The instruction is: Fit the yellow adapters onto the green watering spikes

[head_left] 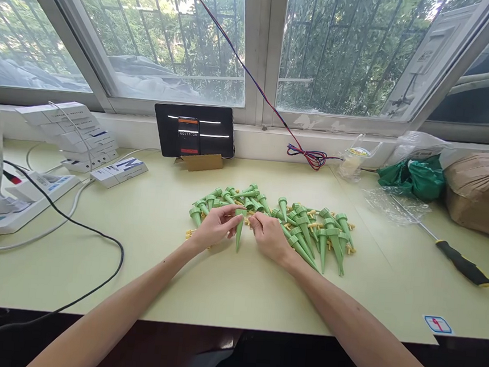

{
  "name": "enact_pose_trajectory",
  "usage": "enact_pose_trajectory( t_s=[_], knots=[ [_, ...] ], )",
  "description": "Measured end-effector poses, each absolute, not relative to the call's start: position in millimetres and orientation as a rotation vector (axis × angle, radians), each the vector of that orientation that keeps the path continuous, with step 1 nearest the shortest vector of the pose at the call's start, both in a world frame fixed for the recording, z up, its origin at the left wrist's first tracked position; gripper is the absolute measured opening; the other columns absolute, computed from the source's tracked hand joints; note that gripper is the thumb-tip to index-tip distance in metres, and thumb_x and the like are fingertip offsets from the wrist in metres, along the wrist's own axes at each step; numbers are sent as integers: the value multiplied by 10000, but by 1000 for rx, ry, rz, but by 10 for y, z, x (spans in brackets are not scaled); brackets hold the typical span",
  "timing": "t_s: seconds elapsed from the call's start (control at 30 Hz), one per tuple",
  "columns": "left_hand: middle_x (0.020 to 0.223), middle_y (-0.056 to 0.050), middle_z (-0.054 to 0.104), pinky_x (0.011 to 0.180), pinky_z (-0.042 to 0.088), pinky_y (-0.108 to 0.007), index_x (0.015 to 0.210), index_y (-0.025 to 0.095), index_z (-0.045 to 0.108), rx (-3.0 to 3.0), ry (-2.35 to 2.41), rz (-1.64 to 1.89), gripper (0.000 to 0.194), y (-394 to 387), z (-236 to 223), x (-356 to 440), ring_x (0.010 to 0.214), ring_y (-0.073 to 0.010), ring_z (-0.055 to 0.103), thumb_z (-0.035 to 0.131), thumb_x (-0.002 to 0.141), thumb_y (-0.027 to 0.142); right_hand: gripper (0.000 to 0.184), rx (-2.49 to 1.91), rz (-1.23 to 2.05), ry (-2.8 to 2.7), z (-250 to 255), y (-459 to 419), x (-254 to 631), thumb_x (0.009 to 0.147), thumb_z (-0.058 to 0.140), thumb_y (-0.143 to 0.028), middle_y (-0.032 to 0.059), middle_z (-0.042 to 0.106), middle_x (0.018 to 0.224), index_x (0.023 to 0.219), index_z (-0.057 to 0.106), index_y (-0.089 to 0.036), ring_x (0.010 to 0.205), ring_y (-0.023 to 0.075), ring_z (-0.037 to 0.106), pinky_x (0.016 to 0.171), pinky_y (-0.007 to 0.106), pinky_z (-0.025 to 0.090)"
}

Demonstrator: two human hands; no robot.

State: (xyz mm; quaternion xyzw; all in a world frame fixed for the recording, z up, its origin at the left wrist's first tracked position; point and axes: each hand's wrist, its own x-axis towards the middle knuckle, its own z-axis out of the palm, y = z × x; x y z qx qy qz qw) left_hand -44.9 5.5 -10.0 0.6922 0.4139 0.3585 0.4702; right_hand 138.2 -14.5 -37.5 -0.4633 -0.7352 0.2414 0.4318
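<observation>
My left hand (215, 226) is closed on a green plant watering spike (239, 234), its cap up and its tapered tip pointing down. Just to the right, my right hand (269, 237) pinches a small yellow valve (247, 220) at the side of the spike's cap; the fingers partly cover it. Behind and left of my hands lies a heap of similar spikes (215, 195). Another heap of green spikes (305, 223) with yellow valves spreads out beside my right hand. Some pieces are hidden by my hands.
A tablet (195, 132) showing a timer leans at the back. White boxes (119, 171), a power strip (24, 204) and a black cable (95, 227) are at left. A screwdriver (462, 262), crumpled plastic (396, 205), a green bag (416, 178) and a brown package (483, 198) lie at right.
</observation>
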Motion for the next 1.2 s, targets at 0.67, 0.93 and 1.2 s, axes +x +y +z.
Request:
enact_pose_trajectory(
  t_s=[0.67,0.93,1.2],
  knots=[
    [581,50,494,471,425,-232,1184,138,639,1737,989,885,418,56,-119,-454,461,-100,480,625,883,428,345,-1149,554,-1858,-405,-146,1385,1008,408,-296,-6,550,633,701,524,-189,559,126,448,583,253,318],
    [567,47,507,467,426,-235,1174,149,645,1739,996,884,415,66,-147,-460,460,-109,497,634,874,435,311,-1120,589,-1861,-387,-153,1399,987,455,-270,4,586,650,709,565,-183,584,131,483,609,249,352],
    [575,57,482,455,421,-234,1156,148,654,1705,997,879,435,49,-116,-458,446,-101,488,644,863,469,286,-1104,567,-1871,-398,-164,1393,984,454,-247,-2,563,650,719,543,-186,581,130,460,602,249,338]
  ],
)
